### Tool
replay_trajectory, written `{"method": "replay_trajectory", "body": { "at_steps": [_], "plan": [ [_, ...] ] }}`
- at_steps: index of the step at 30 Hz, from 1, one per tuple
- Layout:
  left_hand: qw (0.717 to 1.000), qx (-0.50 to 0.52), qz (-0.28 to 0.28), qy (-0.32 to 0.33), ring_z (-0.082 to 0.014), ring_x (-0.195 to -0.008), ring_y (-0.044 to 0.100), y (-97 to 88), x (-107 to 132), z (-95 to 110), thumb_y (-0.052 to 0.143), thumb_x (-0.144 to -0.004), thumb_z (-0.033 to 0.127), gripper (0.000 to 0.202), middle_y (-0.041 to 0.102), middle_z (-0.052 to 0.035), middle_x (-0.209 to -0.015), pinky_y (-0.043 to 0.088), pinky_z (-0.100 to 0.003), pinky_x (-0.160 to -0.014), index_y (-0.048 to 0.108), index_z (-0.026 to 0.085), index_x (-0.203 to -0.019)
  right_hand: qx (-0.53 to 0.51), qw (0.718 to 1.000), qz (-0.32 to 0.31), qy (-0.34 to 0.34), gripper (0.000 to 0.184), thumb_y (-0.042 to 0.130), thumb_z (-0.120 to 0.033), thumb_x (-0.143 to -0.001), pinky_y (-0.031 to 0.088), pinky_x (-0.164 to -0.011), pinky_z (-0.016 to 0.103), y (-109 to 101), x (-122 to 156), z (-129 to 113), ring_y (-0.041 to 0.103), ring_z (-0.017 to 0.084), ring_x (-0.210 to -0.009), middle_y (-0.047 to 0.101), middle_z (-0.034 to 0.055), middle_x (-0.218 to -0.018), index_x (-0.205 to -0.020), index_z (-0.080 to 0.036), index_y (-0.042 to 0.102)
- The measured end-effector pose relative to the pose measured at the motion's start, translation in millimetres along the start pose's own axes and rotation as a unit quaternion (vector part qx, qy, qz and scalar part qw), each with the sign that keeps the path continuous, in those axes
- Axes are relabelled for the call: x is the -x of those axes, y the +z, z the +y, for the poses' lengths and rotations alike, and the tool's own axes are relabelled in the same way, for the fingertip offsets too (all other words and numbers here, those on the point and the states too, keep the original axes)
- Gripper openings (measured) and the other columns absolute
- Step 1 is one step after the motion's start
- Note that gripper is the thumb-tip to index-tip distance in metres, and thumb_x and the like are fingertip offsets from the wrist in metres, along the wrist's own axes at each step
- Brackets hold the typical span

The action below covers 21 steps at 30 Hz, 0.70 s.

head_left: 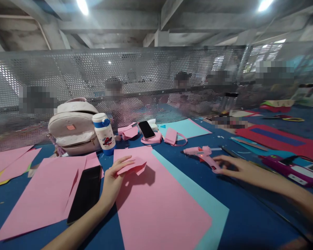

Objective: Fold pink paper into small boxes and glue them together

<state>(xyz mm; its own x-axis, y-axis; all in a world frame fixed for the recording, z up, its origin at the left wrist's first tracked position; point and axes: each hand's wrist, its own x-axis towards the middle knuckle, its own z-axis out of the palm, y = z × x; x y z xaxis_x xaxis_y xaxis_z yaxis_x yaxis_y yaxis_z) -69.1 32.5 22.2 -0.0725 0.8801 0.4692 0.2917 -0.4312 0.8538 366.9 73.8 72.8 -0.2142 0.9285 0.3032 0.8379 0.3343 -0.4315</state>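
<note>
My left hand (117, 173) pinches a small folded piece of pink paper (133, 167), raised above a large pink sheet (161, 201) and casting a shadow on it. Under that sheet a light blue sheet (198, 198) shows along the right side. My right hand (231, 166) has its fingers and thumb at the handle of a pink hot glue gun (200, 154), whose nozzle points left. A clear glue stick juts from the gun's back. Beside my left forearm, a black phone (87, 192) lies partly on another pink sheet (49, 187).
A cream backpack (74, 128) and a white and blue bottle (104, 135) stand at the back left. Small pink paper bags (173, 136) and a second phone (146, 129) lie before a perforated metal divider (146, 86). A purple device (292, 170) sits at right.
</note>
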Motion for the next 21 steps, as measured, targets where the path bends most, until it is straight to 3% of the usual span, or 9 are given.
{"method": "replay_trajectory", "body": {
  "at_steps": [1, 3, 6, 8, 11, 14, 16, 18, 21],
  "plan": [
    [1.0, -0.005, 0.006, 0.003, -0.0274, -0.123, 0.06, -0.6, 0.8, -1.0, 0.059, -0.089, 0.026, 0.023, 0.067, -0.009, -0.129, 0.048, -0.045, -0.105, 0.079, 0.025, -0.101, -0.035, 0.996, -0.077, 0.01, 0.029, 0.066, -0.046, -0.082, 0.048, -0.056, 0.029, 6.4, -6.2, -1.9, 0.069, 0.02, -0.062, 0.073, 0.0137, -0.077, -0.102, -0.028, 0.077],
    [1.0, -0.018, 0.018, 0.005, -0.0277, -0.124, 0.059, -2.2, 2.1, -2.4, 0.059, -0.087, 0.023, 0.023, 0.066, -0.0091, -0.13, 0.045, -0.046, -0.107, 0.079, 0.024, -0.099, -0.076, 0.984, -0.158, 0.018, 0.035, 0.064, -0.05, -0.082, 0.05, -0.058, 0.031, 19.3, -18.6, -2.4, 0.069, 0.025, -0.066, 0.073, 0.0106, -0.075, -0.102, -0.024, 0.076],
    [0.999, -0.022, 0.022, 0.005, -0.0277, -0.125, 0.058, -4.4, 3.0, -4.2, 0.059, -0.085, 0.02, 0.024, 0.065, -0.0088, -0.13, 0.044, -0.046, -0.108, 0.078, 0.024, -0.098, -0.092, 0.982, -0.157, 0.056, 0.036, 0.064, -0.05, -0.08, 0.048, -0.056, 0.032, 34.0, -31.6, -0.5, 0.065, 0.025, -0.061, 0.071, 0.009, -0.07, -0.091, -0.017, 0.074],
    [1.0, -0.019, 0.018, 0.001, -0.0275, -0.126, 0.057, -4.9, 2.9, -5.7, 0.059, -0.085, 0.02, 0.024, 0.064, -0.0085, -0.131, 0.042, -0.046, -0.109, 0.078, 0.024, -0.098, -0.116, 0.979, -0.154, 0.072, 0.036, 0.065, -0.048, -0.079, 0.045, -0.052, 0.029, 37.5, -34.9, -5.4, 0.06, 0.02, -0.056, 0.069, 0.0074, -0.07, -0.093, -0.016, 0.074],
    [1.0, -0.018, 0.018, -0.008, -0.0274, -0.127, 0.056, -4.1, 2.1, -7.6, 0.058, -0.084, 0.019, 0.025, 0.064, -0.0081, -0.13, 0.04, -0.046, -0.111, 0.078, 0.024, -0.098, -0.193, 0.968, -0.149, 0.066, 0.046, 0.06, -0.055, -0.081, 0.037, -0.045, 0.025, 37.8, -33.8, -25.9, 0.049, 0.014, -0.05, 0.062, 0.0042, -0.068, -0.097, -0.014, 0.073],
    [0.999, -0.016, 0.025, -0.015, -0.0269, -0.126, 0.056, -2.7, 1.4, -7.9, 0.056, -0.079, 0.014, 0.03, 0.064, -0.0071, -0.129, 0.04, -0.044, -0.111, 0.079, 0.024, -0.096, -0.249, 0.958, -0.135, 0.049, 0.05, 0.057, -0.063, -0.083, 0.033, -0.045, 0.022, 43.7, -28.8, -53.8, 0.042, 0.012, -0.049, 0.049, -0.001, -0.059, -0.086, -0.014, 0.069],
    [0.999, -0.012, 0.027, -0.022, -0.0267, -0.126, 0.055, -2.1, 1.3, -7.2, 0.057, -0.077, 0.013, 0.032, 0.064, -0.0066, -0.13, 0.04, -0.042, -0.111, 0.079, 0.025, -0.096, -0.29, 0.943, -0.163, 0.026, 0.052, 0.055, -0.066, -0.084, 0.033, -0.046, 0.022, 53.9, -24.4, -71.0, 0.039, 0.01, -0.049, 0.043, -0.0026, -0.057, -0.073, -0.015, 0.062],
    [0.999, -0.008, 0.028, -0.03, -0.0268, -0.127, 0.055, -1.8, 1.3, -6.3, 0.058, -0.076, 0.013, 0.031, 0.064, -0.0063, -0.13, 0.04, -0.042, -0.111, 0.079, 0.025, -0.095, -0.339, 0.917, -0.21, -0.009, 0.054, 0.054, -0.067, -0.085, 0.033, -0.046, 0.021, 67.7, -19.6, -84.5, 0.036, 0.009, -0.048, 0.041, -0.0035, -0.055, -0.073, -0.014, 0.06],
    [0.999, -0.011, 0.022, -0.041, -0.027, -0.127, 0.054, -1.3, 1.2, -5.9, 0.057, -0.073, 0.01, 0.035, 0.064, -0.0054, -0.13, 0.039, -0.043, -0.111, 0.079, 0.026, -0.096, -0.411, 0.873, -0.258, -0.051, 0.051, 0.054, -0.062, -0.089, 0.038, -0.048, 0.021, 89.2, -13.0, -95.5, 0.035, 0.009, -0.049, 0.041, -0.0048, -0.058, -0.095, -0.013, 0.064]
  ]
}}
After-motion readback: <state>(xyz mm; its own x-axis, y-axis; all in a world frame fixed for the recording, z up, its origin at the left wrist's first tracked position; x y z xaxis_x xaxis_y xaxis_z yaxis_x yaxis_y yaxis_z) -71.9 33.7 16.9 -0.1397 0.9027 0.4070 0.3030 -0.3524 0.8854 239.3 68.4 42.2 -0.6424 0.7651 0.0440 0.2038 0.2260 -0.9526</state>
